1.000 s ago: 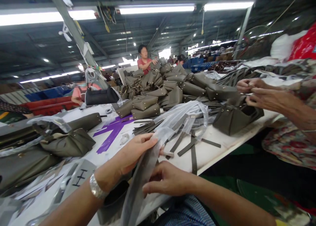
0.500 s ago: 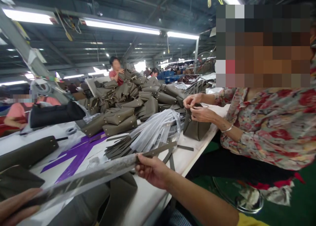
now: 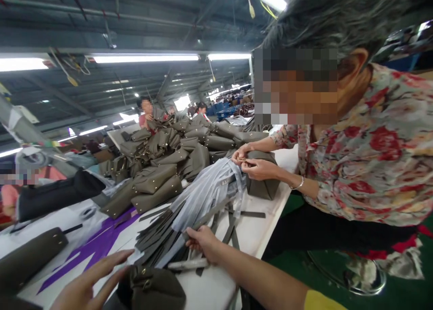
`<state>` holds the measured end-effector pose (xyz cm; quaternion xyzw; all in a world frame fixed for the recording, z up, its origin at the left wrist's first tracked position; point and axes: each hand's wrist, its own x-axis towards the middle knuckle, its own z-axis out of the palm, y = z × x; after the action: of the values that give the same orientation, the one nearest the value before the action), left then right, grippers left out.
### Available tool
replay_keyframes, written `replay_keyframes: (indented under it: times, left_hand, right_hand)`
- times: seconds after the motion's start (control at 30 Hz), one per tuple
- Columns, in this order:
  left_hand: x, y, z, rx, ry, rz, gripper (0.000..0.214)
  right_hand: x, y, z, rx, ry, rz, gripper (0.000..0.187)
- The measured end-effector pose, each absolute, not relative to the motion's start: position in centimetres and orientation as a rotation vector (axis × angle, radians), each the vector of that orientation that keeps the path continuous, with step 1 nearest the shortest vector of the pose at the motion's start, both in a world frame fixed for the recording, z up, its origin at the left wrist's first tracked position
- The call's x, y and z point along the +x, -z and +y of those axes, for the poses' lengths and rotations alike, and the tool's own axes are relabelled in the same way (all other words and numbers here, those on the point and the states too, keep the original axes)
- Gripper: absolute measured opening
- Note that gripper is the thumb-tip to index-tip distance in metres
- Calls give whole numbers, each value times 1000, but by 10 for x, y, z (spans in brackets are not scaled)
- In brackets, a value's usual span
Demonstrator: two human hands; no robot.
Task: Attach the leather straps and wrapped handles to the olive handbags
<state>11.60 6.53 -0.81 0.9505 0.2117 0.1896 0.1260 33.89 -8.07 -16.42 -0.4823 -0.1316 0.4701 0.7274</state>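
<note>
My right hand pinches a dark olive strap between thumb and fingers. The strap's far end slants up to the right over a pile of similar straps, several of them in whitish plastic sleeves. At the lower left, my left hand has its fingers and thumb apart and holds nothing. Close beside it stands an olive bag with small brass-coloured fittings; whether the fingers touch it I cannot tell. A rolled whitish plastic piece lies just below my right hand.
At the right sits a co-worker in a floral shirt, hands on a small metal piece above an upright olive bag. A heap of olive bags covers the far table. Purple strips lie left; the table edge runs right.
My left hand has let go of the strap's near end and moved right, beside the bag. My right hand still holds the strap, now lower. The view has shifted right.
</note>
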Motion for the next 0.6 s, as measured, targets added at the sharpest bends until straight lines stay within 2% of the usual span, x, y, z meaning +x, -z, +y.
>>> replay_keyframes:
  times: [0.13, 0.23, 0.37, 0.53, 0.6]
  left_hand:
    - [180, -15, 12, 2691, -293, 476, 39]
    - [244, -33, -26, 2637, -258, 318, 36]
    - [338, -30, -63, 2365, -206, 149, 37]
    - [441, -8, -94, 1775, -195, 228, 34]
    - [471, -2, -103, 1652, -161, 219, 37]
  right_hand:
    - [335, 171, -71, -1208, -1154, -439, 57]
    - [334, 168, -70, -1279, -1182, -549, 62]
    - [334, 163, -76, -1313, -1139, -612, 55]
    - [324, 146, -88, -1357, -1056, -655, 47]
    - [338, 131, -104, -1374, -1009, -694, 38]
